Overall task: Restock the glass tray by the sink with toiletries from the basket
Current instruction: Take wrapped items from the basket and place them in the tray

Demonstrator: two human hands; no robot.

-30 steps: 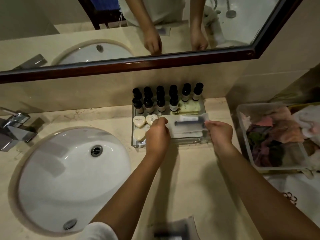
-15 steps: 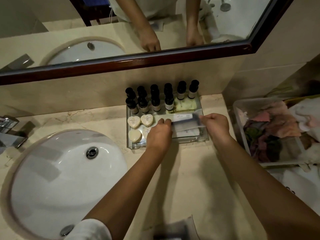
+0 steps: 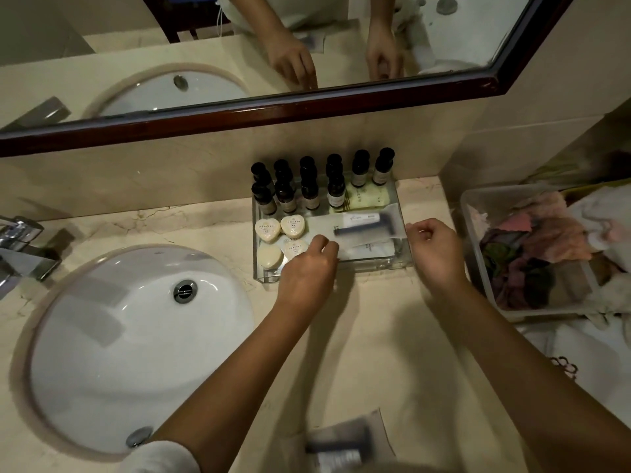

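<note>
A blurred packet (image 3: 345, 448) is cut off at the bottom. The razor packet (image 3: 362, 230) lies in the glass tray (image 3: 372, 266), between the curled left hand (image 3: 307, 268) and right hand (image 3: 435, 250); whether either pinches it is unclear.

Razor packet (image 3: 362, 230): held up between both hands before, now flat in the glass tray (image 3: 375, 266), centre-right of frame.
Right hand (image 3: 435, 250): off the packet's end, drawn back just beside the tray's right rim, fingers loosely curled, holding nothing.
Left hand (image 3: 309, 268): lowered over the packet's lower-left corner; contact unclear.
</note>
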